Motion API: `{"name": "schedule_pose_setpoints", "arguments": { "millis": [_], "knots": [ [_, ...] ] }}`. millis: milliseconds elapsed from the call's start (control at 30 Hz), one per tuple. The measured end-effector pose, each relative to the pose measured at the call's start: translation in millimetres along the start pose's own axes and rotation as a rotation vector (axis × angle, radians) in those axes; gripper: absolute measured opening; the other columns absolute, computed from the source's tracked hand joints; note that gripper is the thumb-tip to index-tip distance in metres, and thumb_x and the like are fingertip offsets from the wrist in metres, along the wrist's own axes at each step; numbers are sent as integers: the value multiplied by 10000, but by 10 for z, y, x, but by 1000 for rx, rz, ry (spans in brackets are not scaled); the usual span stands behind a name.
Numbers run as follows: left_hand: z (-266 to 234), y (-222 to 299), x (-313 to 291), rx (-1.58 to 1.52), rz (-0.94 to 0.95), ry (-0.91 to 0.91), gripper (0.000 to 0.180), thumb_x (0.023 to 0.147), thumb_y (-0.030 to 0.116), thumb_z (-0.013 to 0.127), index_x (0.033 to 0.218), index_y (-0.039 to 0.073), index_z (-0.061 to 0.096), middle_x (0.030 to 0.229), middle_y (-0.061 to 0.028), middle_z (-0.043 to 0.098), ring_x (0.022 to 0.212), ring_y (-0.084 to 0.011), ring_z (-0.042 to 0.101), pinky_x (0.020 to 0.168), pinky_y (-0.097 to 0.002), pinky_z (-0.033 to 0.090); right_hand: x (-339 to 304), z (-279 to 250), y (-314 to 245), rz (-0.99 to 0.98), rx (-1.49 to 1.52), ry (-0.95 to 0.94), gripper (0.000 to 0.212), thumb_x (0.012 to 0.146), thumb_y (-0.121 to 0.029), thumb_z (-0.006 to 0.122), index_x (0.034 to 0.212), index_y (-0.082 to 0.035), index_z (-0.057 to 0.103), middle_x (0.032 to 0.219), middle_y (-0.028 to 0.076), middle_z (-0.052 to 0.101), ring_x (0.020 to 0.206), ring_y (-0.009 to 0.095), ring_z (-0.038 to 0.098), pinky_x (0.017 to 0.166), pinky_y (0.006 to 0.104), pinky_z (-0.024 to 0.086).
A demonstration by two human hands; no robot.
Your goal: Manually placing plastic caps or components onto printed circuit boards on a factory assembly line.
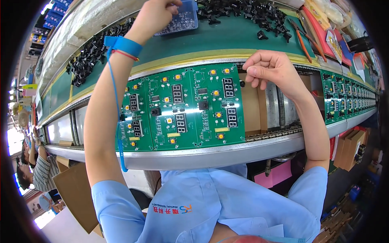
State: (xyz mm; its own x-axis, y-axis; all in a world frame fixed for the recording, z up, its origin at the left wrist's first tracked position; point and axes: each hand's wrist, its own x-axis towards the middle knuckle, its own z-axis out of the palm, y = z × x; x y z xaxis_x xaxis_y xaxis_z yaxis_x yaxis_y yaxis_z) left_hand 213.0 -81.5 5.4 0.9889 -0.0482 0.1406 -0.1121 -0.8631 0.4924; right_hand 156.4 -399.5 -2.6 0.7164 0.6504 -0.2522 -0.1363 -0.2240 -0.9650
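At the top, my left hand [156, 18] hangs over a blue bin [190, 25] of small clear parts [178, 23]. Its fingers curl together at the bin, partly cut off by the picture's edge; anything in them is hidden. A blue wrist strap [123, 45] with a coiled cord circles that wrist. My right hand [271, 73] is raised just beyond the right end of a green circuit board panel [186, 139]. Its thumb and forefinger are pinched, the other fingers loosely bent; I cannot see what they hold. The panel bears digit displays [228, 88], yellow-topped buttons [216, 93] and black components [203, 105].
Metal conveyor rails [194, 156] carry the panel, with more green boards [348, 97] far right. Loose black parts [259, 12] lie along the green bench top [227, 38], and more black parts [87, 56] at left. Orange-handled pliers [300, 42] lie at right. People [38, 170] sit far left.
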Motion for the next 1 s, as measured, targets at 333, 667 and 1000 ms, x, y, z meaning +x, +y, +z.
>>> {"name": "schedule_pose_setpoints", "arguments": {
  "millis": [333, 667, 1000],
  "knots": [
    [-115, 44, -91, -1575, -454, -20, 277, 987, 52, 439, 1210, -110, 465, 1061, -149, 484, 935, -190, 518, 903, -313, 527, 2, 29, 71, 60, -37, -55, 183, 856, -88, 670, 1017, -6, 699, 850, 46, 695, 694, 71, 624, 594, 203, 499],
    [-181, 262, -667, -1713, -407, -250, 287, 983, 93, 490, 1229, -55, 485, 924, -69, 592, 781, -136, 604, 719, -221, 550, 4, 102, 74, 45, -100, -8, 98, 865, -65, 641, 936, -5, 673, 814, 27, 670, 698, 64, 605, 590, 198, 475],
    [197, 713, -1670, -1819, -496, -428, 311, 1009, 190, 473, 1220, -35, 513, 888, -32, 577, 698, -75, 564, 535, -172, 482, -2, 239, 195, -253, -535, 79, 59, 847, -29, 606, 894, 8, 610, 795, 90, 655, 723, 185, 640, 664, 307, 488]
  ]
}}
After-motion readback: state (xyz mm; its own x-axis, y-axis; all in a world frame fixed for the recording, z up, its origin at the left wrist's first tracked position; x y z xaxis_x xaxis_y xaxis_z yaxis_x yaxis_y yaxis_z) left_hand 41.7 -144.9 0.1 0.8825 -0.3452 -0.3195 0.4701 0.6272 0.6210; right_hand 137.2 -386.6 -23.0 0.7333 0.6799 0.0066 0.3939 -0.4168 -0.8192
